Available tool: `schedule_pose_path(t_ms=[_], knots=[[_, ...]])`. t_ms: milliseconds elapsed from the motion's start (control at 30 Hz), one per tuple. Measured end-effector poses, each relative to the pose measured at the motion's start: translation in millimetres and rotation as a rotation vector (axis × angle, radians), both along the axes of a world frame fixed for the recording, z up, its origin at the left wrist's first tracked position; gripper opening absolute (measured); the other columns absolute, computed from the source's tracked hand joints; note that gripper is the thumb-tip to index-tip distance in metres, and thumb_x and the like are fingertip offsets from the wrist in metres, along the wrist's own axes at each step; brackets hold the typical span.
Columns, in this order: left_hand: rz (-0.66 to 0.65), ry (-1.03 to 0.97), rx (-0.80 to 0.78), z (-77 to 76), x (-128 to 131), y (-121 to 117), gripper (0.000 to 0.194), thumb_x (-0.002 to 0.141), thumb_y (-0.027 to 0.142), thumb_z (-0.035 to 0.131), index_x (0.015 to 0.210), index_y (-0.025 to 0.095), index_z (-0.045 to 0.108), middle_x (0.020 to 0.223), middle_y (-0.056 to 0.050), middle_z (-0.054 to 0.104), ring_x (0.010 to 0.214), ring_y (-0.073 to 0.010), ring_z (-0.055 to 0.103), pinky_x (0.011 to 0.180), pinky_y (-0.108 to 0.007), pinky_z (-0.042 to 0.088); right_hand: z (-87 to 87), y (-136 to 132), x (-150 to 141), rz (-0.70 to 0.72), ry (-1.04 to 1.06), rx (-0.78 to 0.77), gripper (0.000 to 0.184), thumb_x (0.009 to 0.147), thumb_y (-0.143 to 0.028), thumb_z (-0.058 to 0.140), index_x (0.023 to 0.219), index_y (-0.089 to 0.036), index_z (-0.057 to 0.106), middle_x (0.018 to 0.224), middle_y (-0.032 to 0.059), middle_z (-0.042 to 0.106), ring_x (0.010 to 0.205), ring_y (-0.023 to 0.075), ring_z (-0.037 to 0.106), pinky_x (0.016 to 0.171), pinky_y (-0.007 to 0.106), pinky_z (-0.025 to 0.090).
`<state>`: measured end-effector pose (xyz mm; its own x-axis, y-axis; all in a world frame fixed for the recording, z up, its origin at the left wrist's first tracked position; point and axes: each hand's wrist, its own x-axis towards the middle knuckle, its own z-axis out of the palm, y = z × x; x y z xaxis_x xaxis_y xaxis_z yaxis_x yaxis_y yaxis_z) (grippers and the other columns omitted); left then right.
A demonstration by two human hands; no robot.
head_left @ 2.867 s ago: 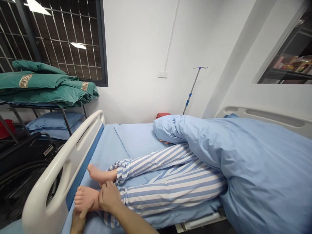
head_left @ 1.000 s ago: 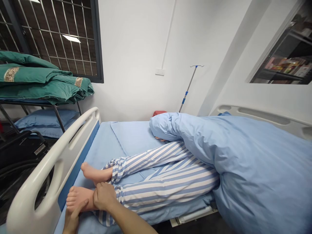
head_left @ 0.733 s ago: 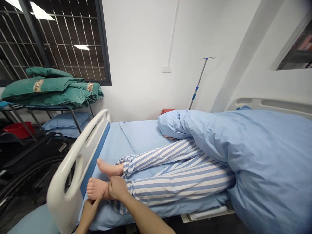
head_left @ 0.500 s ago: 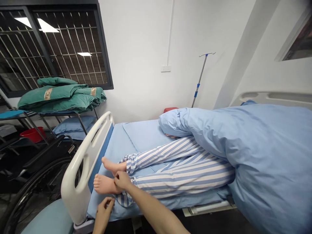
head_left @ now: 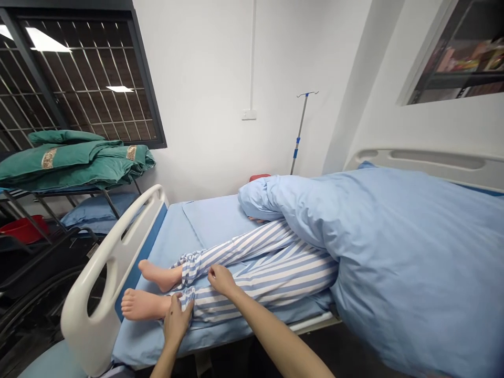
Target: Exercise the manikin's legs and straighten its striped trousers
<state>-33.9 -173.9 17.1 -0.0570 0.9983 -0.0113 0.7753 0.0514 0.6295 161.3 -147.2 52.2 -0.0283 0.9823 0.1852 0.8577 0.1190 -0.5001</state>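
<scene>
touched near cuff (head_left: pixel 189 292) of striped trousers (head_left: pixel 291 270) on bed (head_left: pixel 212 220) with left hand (head_left: pixel 177 321), digits apart; brought near with right hand (head_left: pixel 222 281), curled, closure unclear; best eased gently, near foot (head_left: pixel 144 304) unstrained.

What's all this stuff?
Bed: 1, white, blue, centre
Duvet: 1, blue, bed
Trousers: 1 pair, blue-white, bed
Feet: 2, bare, by footboard
Bedding: 1 pile, green, left rack
Pillows: 2, blue, under rack
Basin: 1, red, left
Wheelchair: 1, black, left
Seat: 1, teal, bottom left
Pole: 1, grey, behind bed
Red object: 1, behind bed
Window: 1, dark, left
Socket: 1, white, wall
Shelving: 1, dark, right
Left hand: 1, at ankle
Right hand: 1, over trousers
</scene>
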Motion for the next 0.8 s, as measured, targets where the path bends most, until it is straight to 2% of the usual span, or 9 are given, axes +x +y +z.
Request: schedule_pose_path(t_ms=[67, 133, 267, 367, 433, 567, 700, 800], knots=[[-0.036, 0.000, -0.014, 0.3, -9.2, 8.8, 0.045, 0.074, 0.047, 0.042, 0.105, 0.015, 0.052, 0.096, -0.013, 0.065, 0.094, -0.0276, 0.061, 0.080, -0.037, 0.045, -5.6, -10.1, 12.8, -0.025, -0.047, -0.005, 0.018, 0.082, -0.017, 0.043, 0.082, -0.015, 0.061, 0.083, 0.0054, 0.065, 0.078, 0.0150, 0.056, 0.064, 0.023, 0.031], [-0.062, 0.023, 0.009, 9.5, -32.0, 17.1, 0.034, 0.074, 0.040, 0.043, 0.096, 0.018, 0.056, 0.090, -0.009, 0.066, 0.090, -0.0256, 0.061, 0.076, -0.034, 0.046, -10.0, -16.7, 17.5, -0.028, -0.088, -0.004, 0.019, 0.081, -0.017, 0.043, 0.081, -0.015, 0.062, 0.084, 0.0069, 0.065, 0.082, 0.0169, 0.057, 0.067, 0.024, 0.033], [0.028, 0.213, 0.145, 52.5, -86.1, 20.3, 0.027, 0.078, 0.033, 0.040, 0.092, 0.019, 0.059, 0.089, -0.007, 0.065, 0.083, -0.0223, 0.061, 0.071, -0.031, 0.044, -13.2, -19.0, 13.4, -0.016, -0.139, -0.011, 0.022, 0.082, -0.020, 0.043, 0.081, -0.015, 0.064, 0.084, 0.0092, 0.066, 0.083, 0.0196, 0.058, 0.071, 0.027, 0.036], [0.102, 0.431, 0.248, 81.2, -99.6, 13.6, 0.034, 0.082, 0.035, 0.035, 0.105, 0.021, 0.055, 0.103, -0.008, 0.061, 0.087, -0.0225, 0.058, 0.070, -0.031, 0.041, -12.7, -18.2, 10.4, -0.021, -0.156, -0.015, 0.025, 0.083, -0.020, 0.041, 0.084, -0.014, 0.065, 0.086, 0.0110, 0.067, 0.085, 0.0207, 0.059, 0.072, 0.028, 0.037], [0.068, 0.554, 0.308, 88.6, -91.7, 12.3, 0.037, 0.082, 0.036, 0.037, 0.111, 0.020, 0.054, 0.107, -0.009, 0.059, 0.094, -0.0242, 0.056, 0.073, -0.033, 0.040, -12.1, -18.8, 10.5, -0.024, -0.165, -0.013, 0.025, 0.083, -0.021, 0.041, 0.085, -0.014, 0.065, 0.088, 0.0115, 0.067, 0.087, 0.0213, 0.058, 0.073, 0.029, 0.038], [-0.053, 0.659, 0.319, 84.9, -56.8, 25.5, 0.032, 0.079, 0.027, 0.041, 0.102, 0.016, 0.060, 0.099, -0.011, 0.061, 0.093, -0.0256, 0.054, 0.081, -0.036, 0.038, -12.4, -21.2, 11.6, -0.030, -0.185, -0.001, 0.025, 0.083, -0.022, 0.041, 0.086, -0.014, 0.065, 0.088, 0.0110, 0.066, 0.087, 0.0213, 0.058, 0.074, 0.029, 0.038], [-0.056, 0.648, 0.297, 80.3, -27.7, 50.3, 0.031, 0.078, 0.019, 0.043, 0.103, 0.018, 0.061, 0.102, -0.013, 0.061, 0.095, -0.0267, 0.053, 0.078, -0.037, 0.039, -16.6, -20.8, 11.2, -0.028, -0.198, 0.044, 0.025, 0.083, -0.021, 0.041, 0.086, -0.014, 0.064, 0.086, 0.0104, 0.066, 0.085, 0.0216, 0.058, 0.074, 0.031, 0.039], [-0.084, 0.581, 0.246, 77.9, -19.9, 66.6, 0.026, 0.079, 0.021, 0.047, 0.101, 0.019, 0.061, 0.099, -0.011, 0.061, 0.090, -0.0223, 0.055, 0.074, -0.034, 0.041, -20.7, -18.9, 10.5, -0.026, -0.202, 0.058, 0.024, 0.082, -0.021, 0.041, 0.086, -0.014, 0.063, 0.085, 0.0102, 0.065, 0.085, 0.0224, 0.057, 0.075, 0.032, 0.040]])
